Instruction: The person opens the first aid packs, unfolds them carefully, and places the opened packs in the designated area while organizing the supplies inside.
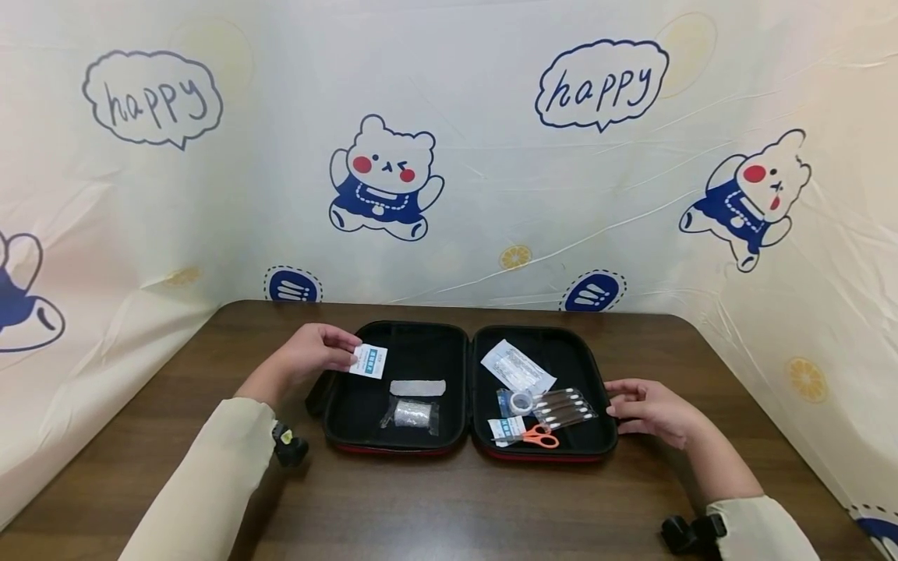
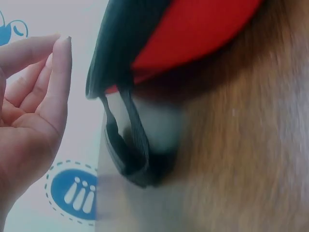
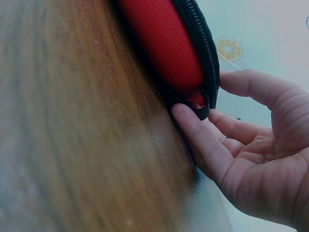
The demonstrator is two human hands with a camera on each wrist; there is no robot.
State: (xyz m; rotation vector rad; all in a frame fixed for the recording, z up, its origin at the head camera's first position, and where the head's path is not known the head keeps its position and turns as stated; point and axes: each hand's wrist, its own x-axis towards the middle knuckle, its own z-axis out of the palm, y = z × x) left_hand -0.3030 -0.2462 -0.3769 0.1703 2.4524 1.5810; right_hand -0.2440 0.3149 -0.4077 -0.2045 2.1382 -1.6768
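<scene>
A zipped first-aid case (image 1: 468, 389), black inside and red outside, lies unfolded on the table. My left hand (image 1: 319, 351) pinches a small white and blue sachet (image 1: 369, 361) over the left half's far left corner. In the left wrist view the fingertips (image 2: 62, 43) meet, with the sachet hidden. My right hand (image 1: 655, 409) holds the case's right edge, its fingers beside the zip (image 3: 205, 43) and a strap loop. The left half contains a clear-wrapped white roll (image 1: 412, 414) and a pale strip (image 1: 417, 388).
In the right half lie a white packet (image 1: 517, 366), a tape roll (image 1: 521, 402), bagged cotton swabs (image 1: 563, 407), another sachet (image 1: 507, 428) and orange-handled scissors (image 1: 540, 437). A black strap (image 2: 140, 145) hangs from the case's left side. A printed cloth (image 1: 484, 156) stands behind the table (image 1: 449, 506).
</scene>
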